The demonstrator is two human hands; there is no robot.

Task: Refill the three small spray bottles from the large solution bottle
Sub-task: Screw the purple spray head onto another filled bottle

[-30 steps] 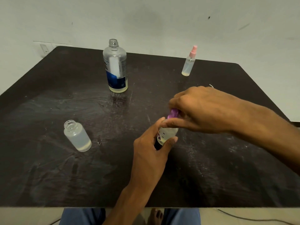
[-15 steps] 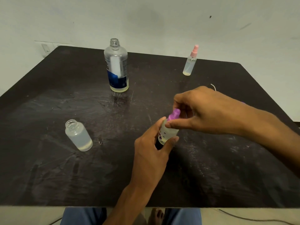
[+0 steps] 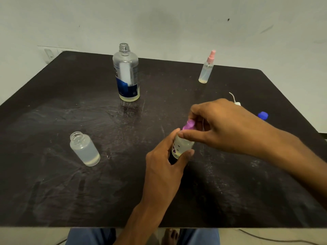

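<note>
- Near the middle of the dark table [image 3: 53,191], a small bottle with a purple spray top [image 3: 182,145] is gripped round its body by the left hand [image 3: 164,167], while the purple top is pinched by the fingers of the right hand [image 3: 224,126].
- Whether the top is being screwed on or off can't be told from here tbh.
- What could go wrong: the bottle is held tilted, so if the top comes loose, liquid could get slopped onto the table. A slippy grip on that tiny cap could also mean it gets dropped.
- The open small bottle [image 3: 85,149] at the near left is left uncapped, so it could easily be knocked over by a passing arm and spilled.
- The large solution bottle [image 3: 126,73] at the far middle is also left open and looks nearly drained, so there may not be enough left.
- Counted: three small bottles, the third being the pink-topped one [image 3: 206,68] at the far right; one large bottle; one blue cap [image 3: 263,115] at the right edge.
</note>
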